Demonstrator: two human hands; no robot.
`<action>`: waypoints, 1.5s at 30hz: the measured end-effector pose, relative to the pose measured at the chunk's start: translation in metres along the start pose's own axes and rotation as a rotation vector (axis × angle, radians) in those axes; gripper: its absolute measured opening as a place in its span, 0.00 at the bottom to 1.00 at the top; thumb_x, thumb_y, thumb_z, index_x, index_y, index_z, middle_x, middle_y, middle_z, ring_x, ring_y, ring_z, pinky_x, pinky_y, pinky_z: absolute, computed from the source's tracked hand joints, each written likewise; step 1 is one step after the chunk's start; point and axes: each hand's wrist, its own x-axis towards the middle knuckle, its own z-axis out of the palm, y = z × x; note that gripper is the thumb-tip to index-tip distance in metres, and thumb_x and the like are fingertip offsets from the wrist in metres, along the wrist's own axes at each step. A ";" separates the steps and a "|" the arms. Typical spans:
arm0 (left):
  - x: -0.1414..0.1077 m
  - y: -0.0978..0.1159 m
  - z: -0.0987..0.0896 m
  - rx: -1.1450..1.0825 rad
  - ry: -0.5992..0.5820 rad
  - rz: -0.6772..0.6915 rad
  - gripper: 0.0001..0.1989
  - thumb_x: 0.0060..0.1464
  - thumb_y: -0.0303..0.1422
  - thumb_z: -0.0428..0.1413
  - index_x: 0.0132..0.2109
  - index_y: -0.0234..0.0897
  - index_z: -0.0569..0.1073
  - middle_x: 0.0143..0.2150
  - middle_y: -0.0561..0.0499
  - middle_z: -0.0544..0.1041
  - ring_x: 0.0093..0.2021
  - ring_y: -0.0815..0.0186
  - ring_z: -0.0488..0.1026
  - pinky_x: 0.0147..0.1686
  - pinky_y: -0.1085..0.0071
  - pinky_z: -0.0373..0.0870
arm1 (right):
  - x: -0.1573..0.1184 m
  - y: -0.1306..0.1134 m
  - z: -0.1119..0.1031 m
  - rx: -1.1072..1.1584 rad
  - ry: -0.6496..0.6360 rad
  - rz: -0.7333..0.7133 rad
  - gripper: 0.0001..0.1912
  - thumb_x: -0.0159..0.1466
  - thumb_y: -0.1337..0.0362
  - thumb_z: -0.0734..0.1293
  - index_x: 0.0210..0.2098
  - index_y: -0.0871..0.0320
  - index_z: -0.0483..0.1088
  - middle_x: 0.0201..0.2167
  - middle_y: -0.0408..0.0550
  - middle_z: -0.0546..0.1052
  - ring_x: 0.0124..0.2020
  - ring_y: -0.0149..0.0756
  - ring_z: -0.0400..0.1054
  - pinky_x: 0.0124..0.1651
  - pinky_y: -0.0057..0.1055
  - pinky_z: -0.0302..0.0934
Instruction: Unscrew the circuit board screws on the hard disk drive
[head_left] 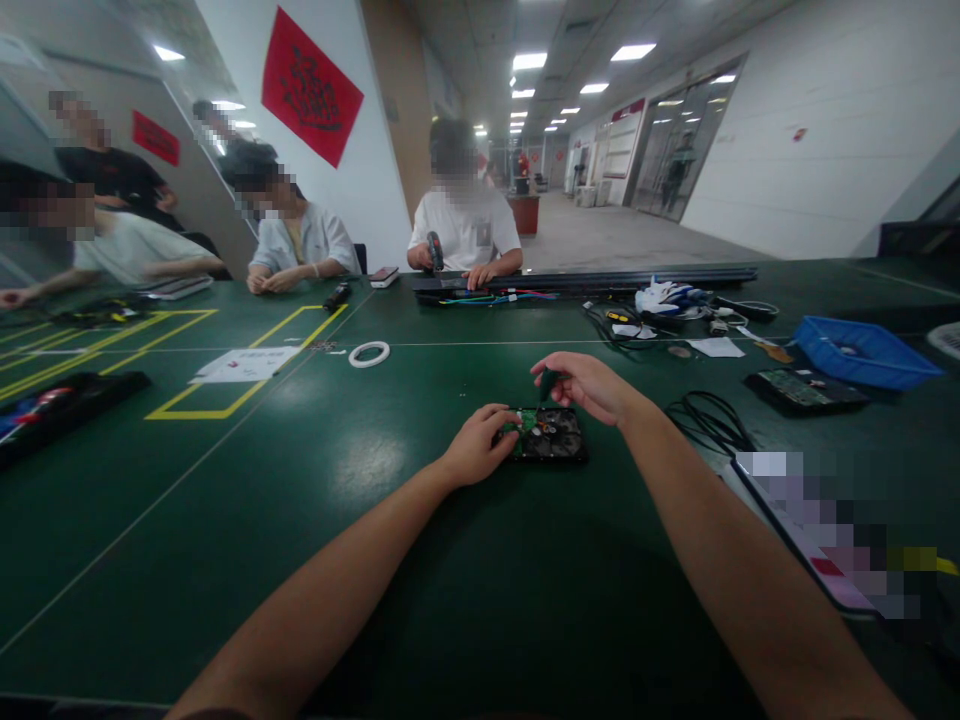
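A flat black device (559, 440) with a bare green circuit board and some thin wires lies on the green table in front of me. My left hand (484, 442) grips its left end, with the fingers bent over the board and the thumb along the near side. Just above the device's far edge, my right hand (581, 385) pinches a small dark tool (549, 384) pointing downward. The tool looks like a stubby screwdriver, but its tip is too small to make out.
To the right are a similar black device (806, 390), a blue tray (862, 352), black cables (705, 420) and a clipboard-like board (810, 540). A white tape roll (369, 354) and paper (244, 364) lie left. Across the table a person (465, 225) handles a long black bar (585, 284).
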 end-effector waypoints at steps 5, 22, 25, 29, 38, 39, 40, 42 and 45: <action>0.000 0.001 0.000 0.001 0.002 0.003 0.16 0.66 0.35 0.55 0.58 0.43 0.74 0.61 0.42 0.71 0.64 0.54 0.68 0.65 0.53 0.65 | -0.001 0.000 0.000 0.031 -0.034 0.013 0.11 0.66 0.63 0.64 0.37 0.61 0.77 0.39 0.56 0.80 0.25 0.31 0.67 0.25 0.29 0.60; 0.000 0.002 0.000 -0.006 0.005 0.007 0.15 0.66 0.35 0.54 0.58 0.43 0.74 0.61 0.42 0.71 0.64 0.54 0.68 0.65 0.53 0.66 | -0.001 0.002 0.004 0.225 -0.079 0.119 0.11 0.69 0.60 0.63 0.42 0.59 0.75 0.37 0.54 0.78 0.29 0.35 0.72 0.31 0.30 0.69; 0.000 0.003 -0.001 -0.004 0.001 0.008 0.15 0.66 0.35 0.54 0.58 0.43 0.74 0.61 0.42 0.71 0.64 0.54 0.68 0.65 0.53 0.66 | 0.000 0.002 0.001 0.225 -0.076 0.128 0.10 0.69 0.60 0.64 0.40 0.60 0.74 0.39 0.56 0.79 0.30 0.35 0.73 0.30 0.30 0.69; 0.000 0.002 -0.001 0.001 0.002 0.011 0.15 0.66 0.35 0.54 0.58 0.43 0.74 0.61 0.42 0.71 0.65 0.54 0.68 0.65 0.53 0.66 | 0.002 0.003 -0.004 0.187 -0.071 0.108 0.09 0.69 0.59 0.65 0.39 0.59 0.72 0.40 0.57 0.81 0.28 0.35 0.72 0.29 0.30 0.67; -0.001 0.002 0.000 -0.016 0.004 0.010 0.15 0.67 0.36 0.54 0.58 0.43 0.74 0.62 0.42 0.70 0.65 0.54 0.67 0.65 0.53 0.66 | 0.000 0.003 -0.007 0.026 -0.023 0.057 0.11 0.67 0.58 0.66 0.40 0.58 0.76 0.37 0.52 0.80 0.26 0.31 0.66 0.24 0.26 0.59; 0.000 0.003 0.000 -0.016 0.002 0.012 0.15 0.67 0.36 0.53 0.58 0.43 0.74 0.62 0.42 0.70 0.65 0.54 0.67 0.65 0.53 0.66 | 0.001 0.004 -0.006 0.030 -0.009 0.045 0.11 0.67 0.58 0.66 0.38 0.59 0.76 0.37 0.53 0.80 0.26 0.31 0.66 0.24 0.26 0.59; 0.000 0.003 0.000 -0.015 0.003 0.012 0.15 0.67 0.36 0.53 0.57 0.43 0.74 0.62 0.43 0.70 0.65 0.54 0.67 0.65 0.53 0.66 | 0.002 0.005 -0.006 0.032 0.007 0.029 0.11 0.67 0.58 0.66 0.37 0.59 0.76 0.37 0.53 0.80 0.26 0.31 0.65 0.24 0.25 0.58; 0.000 0.005 -0.001 -0.007 -0.003 0.009 0.14 0.67 0.36 0.53 0.57 0.43 0.74 0.62 0.43 0.70 0.65 0.54 0.67 0.65 0.53 0.66 | 0.002 0.005 -0.004 0.022 0.028 -0.010 0.10 0.66 0.61 0.66 0.35 0.60 0.76 0.37 0.54 0.80 0.26 0.30 0.65 0.24 0.25 0.57; 0.000 0.005 -0.002 -0.003 -0.014 0.003 0.14 0.67 0.36 0.53 0.57 0.43 0.74 0.62 0.43 0.71 0.65 0.54 0.67 0.65 0.53 0.66 | 0.002 0.004 -0.002 0.018 0.034 -0.025 0.08 0.65 0.62 0.67 0.34 0.59 0.75 0.36 0.53 0.81 0.26 0.30 0.65 0.24 0.26 0.57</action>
